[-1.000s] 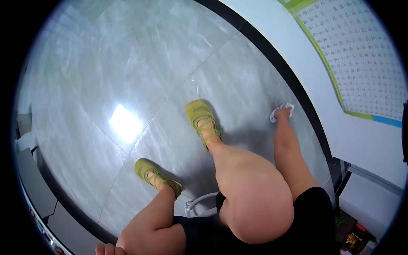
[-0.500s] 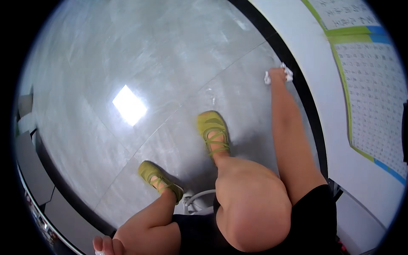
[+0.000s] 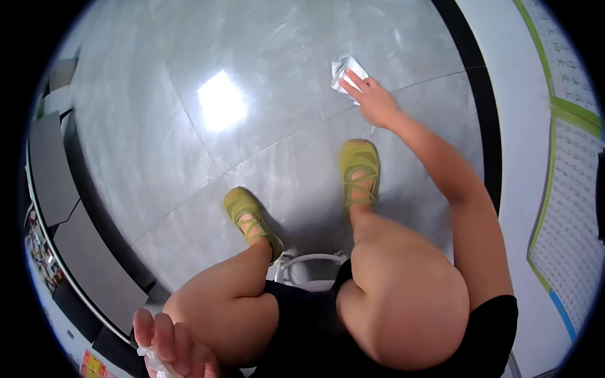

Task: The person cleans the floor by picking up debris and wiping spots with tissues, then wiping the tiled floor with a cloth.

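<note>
My right hand (image 3: 377, 104) reaches down to the glossy grey floor (image 3: 271, 94) beyond my right foot. Under its fingers is a folded white tissue (image 3: 345, 68), pressed against the floor, with two fingers stretched over it. The thumb side is hidden. At the bottom left, beside my left knee, my left hand (image 3: 179, 353) is curled around a crumpled, whitish tissue or thin plastic (image 3: 154, 364); only part of it shows.
My yellow-green shoes (image 3: 360, 157) stand on the floor, with a white stool frame (image 3: 312, 258) behind them. A black skirting strip (image 3: 488, 120) edges the white wall panel at right, where written sheets (image 3: 570, 189) hang. Grey cabinets (image 3: 94, 264) line the left.
My right hand has moved left with the tissue, away from the skirting strip, and its fingers now lie over it. My left hand shows more fully. The view has shifted.
</note>
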The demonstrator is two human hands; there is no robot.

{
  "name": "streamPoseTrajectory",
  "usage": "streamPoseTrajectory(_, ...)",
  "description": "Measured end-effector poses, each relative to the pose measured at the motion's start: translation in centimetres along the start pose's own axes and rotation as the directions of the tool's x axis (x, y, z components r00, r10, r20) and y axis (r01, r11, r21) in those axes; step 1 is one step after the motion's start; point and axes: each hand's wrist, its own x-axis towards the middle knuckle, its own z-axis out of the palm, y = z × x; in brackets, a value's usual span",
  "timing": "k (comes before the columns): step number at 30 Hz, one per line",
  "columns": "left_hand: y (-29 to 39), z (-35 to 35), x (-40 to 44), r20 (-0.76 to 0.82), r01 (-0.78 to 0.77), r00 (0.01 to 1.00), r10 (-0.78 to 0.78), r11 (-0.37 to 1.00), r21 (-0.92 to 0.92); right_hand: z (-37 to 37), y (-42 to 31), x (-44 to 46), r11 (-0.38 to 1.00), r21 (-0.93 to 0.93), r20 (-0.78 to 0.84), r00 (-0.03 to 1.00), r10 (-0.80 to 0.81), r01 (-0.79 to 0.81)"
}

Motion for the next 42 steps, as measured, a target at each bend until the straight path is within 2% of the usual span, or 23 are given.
streamPoseTrajectory(1,0.2,-0.3,-0.2,0.011,0.009,1.000,-0.009,1.000,0.006,0.4,-0.2,-0.6,0.995,-0.050,0.006,0.996,-0.092,0.092)
streamPoseTrajectory(3,0.4,-0.7,-0.3,0.038,-0.013,0.999,0.013,1.000,0.000,0.0,2.9,-1.0,1.000,0.015,-0.031,0.999,0.007,-0.006)
streamPoseTrajectory(4,0.7,-1.1,-0.5,0.054,-0.025,0.998,0.026,1.000,-0.009,1.4,5.6,-1.1,0.973,0.061,-0.107,0.968,0.227,-0.221)
streamPoseTrajectory(5,1.3,-1.5,-0.7,0.052,0.025,0.998,-0.025,1.000,-0.014,1.8,7.5,-2.3,0.945,0.038,-0.157,0.932,0.326,-0.324)
streamPoseTrajectory(6,1.8,-1.3,-0.6,0.051,0.077,0.996,-0.076,0.997,-0.022,2.2,9.4,-3.4,0.905,0.026,-0.204,0.884,0.421,-0.425)
streamPoseTrajectory(7,2.2,-1.4,-0.5,0.049,0.131,0.990,-0.129,0.991,-0.034,1.5,10.3,-4.8,0.901,-0.072,-0.239,0.885,0.400,-0.427)
streamPoseTrajectory(10,2.8,-4.5,-1.8,0.155,0.045,0.987,-0.038,0.998,-0.044,2.0,10.3,-6.6,0.794,-0.099,-0.056,0.800,0.597,-0.599)
streamPoseTrajectory(13,3.7,-8.1,-2.1,0.363,0.098,0.931,-0.035,0.983,-0.156,3.2,6.1,-5.6,0.742,-0.022,-0.039,0.742,0.669,-0.670)
streamPoseTrajectory(15,4.3,-9.5,-2.1,0.487,0.136,0.873,-0.023,0.971,-0.198,4.7,1.6,-3.3,0.844,0.012,-0.117,0.838,0.534,-0.536)
streamPoseTrajectory(16,4.4,-9.6,-2.1,0.465,0.149,0.884,-0.037,0.967,-0.206,5.5,-0.8,-1.9,0.884,0.027,-0.162,0.871,0.464,-0.466)
streamPoseTrajectory(18,3.9,-8.7,-1.8,0.417,0.176,0.906,-0.069,0.958,-0.226,5.5,-7.6,1.5,0.976,0.059,-0.234,0.947,0.219,-0.211)
streamPoseTrajectory(20,4.2,-8.0,-2.0,0.366,0.200,0.925,-0.105,0.952,-0.232,3.5,-14.6,4.1,0.995,0.072,-0.116,0.990,0.080,-0.071)
streamPoseTrajectory(22,4.6,-7.7,-2.4,0.312,0.219,0.940,-0.141,0.948,-0.232,2.0,-18.8,6.1,0.997,0.060,-0.011,0.999,-0.051,0.051)
streamPoseTrajectory(23,4.3,-8.1,-2.8,0.359,0.215,0.927,-0.103,0.934,-0.286,1.4,-20.0,6.6,0.992,0.055,0.042,0.992,-0.117,0.115)
streamPoseTrajectory(26,4.3,-8.5,-4.7,0.163,0.001,0.985,0.048,0.957,-0.291,0.3,-17.4,7.5,0.949,0.041,0.032,0.949,-0.315,0.314)
streamPoseTrajectory(27,4.4,-9.0,-4.9,0.176,-0.018,0.982,0.072,0.956,-0.292,-0.5,-16.1,7.4,0.936,0.034,0.087,0.932,-0.353,0.351)
streamPoseTrajectory(30,5.1,-9.7,-4.7,0.173,-0.062,0.977,0.127,0.939,-0.338,-2.6,-12.0,6.7,0.823,-0.164,0.289,0.825,-0.486,0.543)
streamPoseTrajectory(32,5.3,-11.3,-4.4,0.276,-0.041,0.948,0.160,0.919,-0.391,-2.7,-10.8,5.2,0.706,-0.143,0.345,0.704,-0.621,0.694)
streamPoseTrajectory(33,5.3,-11.6,-4.3,0.309,-0.024,0.937,0.161,0.914,-0.406,-2.4,-10.6,4.1,0.637,-0.125,0.374,0.631,-0.680,0.761)
streamPoseTrajectory(35,5.6,-12.5,-4.4,0.354,0.010,0.922,0.157,0.904,-0.428,-1.3,-11.1,2.6,0.443,-0.050,0.330,0.433,-0.839,0.895)
streamPoseTrajectory(38,6.0,-12.2,-3.7,0.345,0.046,0.931,0.122,0.897,-0.440,-0.8,-13.5,3.3,0.211,0.100,0.441,0.147,-0.886,0.972)
streamPoseTrajectory(40,6.1,-12.0,-3.0,0.331,0.062,0.938,0.100,0.893,-0.445,0.6,-15.4,5.9,0.091,0.057,0.230,0.076,-0.970,0.994)
streamPoseTrajectory(42,6.0,-11.5,-2.5,0.318,0.068,0.944,0.083,0.897,-0.437,2.7,-17.3,10.1,0.078,0.053,0.002,0.078,-0.997,0.996)
